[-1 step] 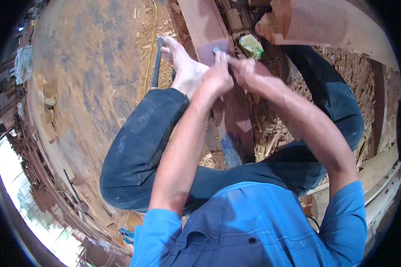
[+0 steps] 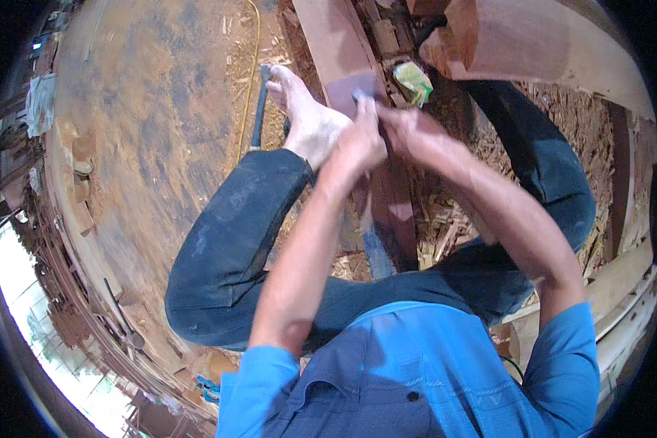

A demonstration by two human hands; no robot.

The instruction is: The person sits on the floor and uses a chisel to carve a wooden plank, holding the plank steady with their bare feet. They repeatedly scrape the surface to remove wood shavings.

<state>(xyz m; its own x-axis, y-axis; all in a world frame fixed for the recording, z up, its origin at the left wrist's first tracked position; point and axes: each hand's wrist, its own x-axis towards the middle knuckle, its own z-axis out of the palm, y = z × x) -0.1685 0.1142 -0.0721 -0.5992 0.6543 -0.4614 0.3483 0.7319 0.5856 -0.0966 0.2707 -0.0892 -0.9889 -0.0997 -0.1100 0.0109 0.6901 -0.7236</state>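
Note:
Between my bent knees a long reddish wooden plank [image 2: 336, 40] runs away from me, with a flat purplish-grey patch [image 2: 352, 86] on it. My left hand [image 2: 363, 142] is closed, its fingers pressing a small blue-grey flat piece [image 2: 359, 95] at that patch. Close beside it, my right hand [image 2: 416, 135] is closed too and blurred by motion. Its fingers curl towards the same piece, and what they grip is hidden. My bare left foot [image 2: 303, 109] rests against the plank's left side.
A crumpled green and yellow packet [image 2: 414, 84] lies right of the plank. Left of my foot are a dark-handled tool [image 2: 260, 109] and a yellow cord [image 2: 250, 80]. A large timber [image 2: 540, 40] crosses the upper right, and wood chips [image 2: 449, 226] litter the ground.
Both hands have slid a little nearer to me along the plank, and the blue-grey piece has come with them. My grip looks the same.

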